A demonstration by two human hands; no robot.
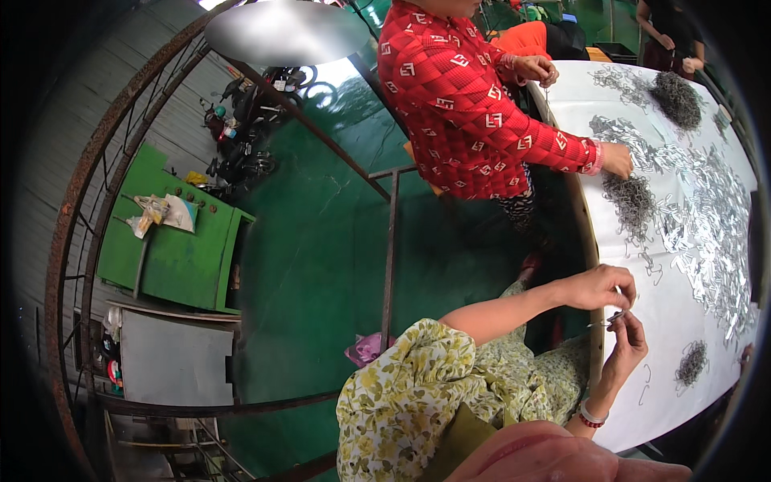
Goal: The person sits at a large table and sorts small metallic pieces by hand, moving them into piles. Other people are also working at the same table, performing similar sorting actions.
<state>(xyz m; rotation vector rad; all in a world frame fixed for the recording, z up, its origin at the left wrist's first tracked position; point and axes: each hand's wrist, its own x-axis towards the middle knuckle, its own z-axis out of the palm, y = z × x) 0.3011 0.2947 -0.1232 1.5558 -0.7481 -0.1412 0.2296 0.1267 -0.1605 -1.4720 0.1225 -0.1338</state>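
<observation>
Both hands meet over the near edge of a white-covered table (590, 345). My right hand (630, 349), with a pale bangle and red beads at the wrist, pinches a small, thin metal piece (598, 324); its exact kind is too small to tell. Just above it, my left hand (598, 287) is closed, its fingertips pressed together close to that piece; what they grip is hidden. A few loose wire hooks (645, 386) lie on the table beside my right hand, and a small dark heap of wire hooks (691, 363) sits farther right.
Shiny flat metal pieces (699, 233) spread across the table's middle. Larger heaps of wire hooks (630, 201) and dark wire (676, 100) lie beyond. A co-worker in a red patterned shirt (474, 104) reaches over one heap. Metal frame bars (391, 257) and a green cabinet (181, 249) stand left.
</observation>
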